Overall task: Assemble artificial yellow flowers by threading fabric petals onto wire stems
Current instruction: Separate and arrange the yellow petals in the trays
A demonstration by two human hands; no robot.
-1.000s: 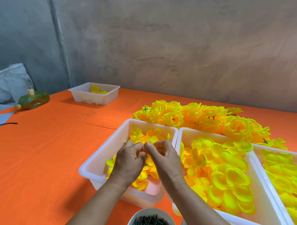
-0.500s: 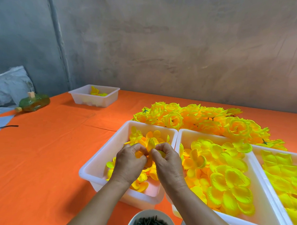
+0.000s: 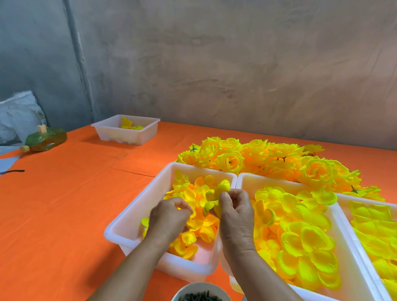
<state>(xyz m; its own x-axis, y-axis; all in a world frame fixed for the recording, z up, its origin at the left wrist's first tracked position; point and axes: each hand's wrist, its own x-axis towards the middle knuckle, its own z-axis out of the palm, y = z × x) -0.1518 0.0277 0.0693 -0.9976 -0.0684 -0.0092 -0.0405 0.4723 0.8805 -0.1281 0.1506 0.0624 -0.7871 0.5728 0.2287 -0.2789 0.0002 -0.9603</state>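
An orange-covered bench [image 3: 53, 212] carries everything, and places here are told from the left petal tray [image 3: 140, 207], a white bin half full of small yellow-orange petals. Behind that tray and to its right a broad heap of finished yellow flowers [image 3: 272, 158] lies on the cloth. The middle tray [image 3: 346, 277] touches the left petal tray's right wall and holds larger yellow petals. The right tray [image 3: 372, 202] lies beyond that, cut by the picture's edge. Well behind the left petal tray and to its left stands a far tray [image 3: 134, 136] with a few yellow pieces. Farther left are a white bag [image 3: 17, 113] and a green bottle [image 3: 45, 139] lying on its side. In front of the tray a bowl [image 3: 180, 293] holds dark short pieces. The left hand [image 3: 167, 219] is down inside the tray among the petals, its fingers [image 3: 181, 204] curled; whether they pinch anything cannot be told. The right hand [image 3: 235, 215] is above the tray's right half, its fingers [image 3: 227, 197] pinching a yellow petal piece [image 3: 221, 187] raised over the loose petals.
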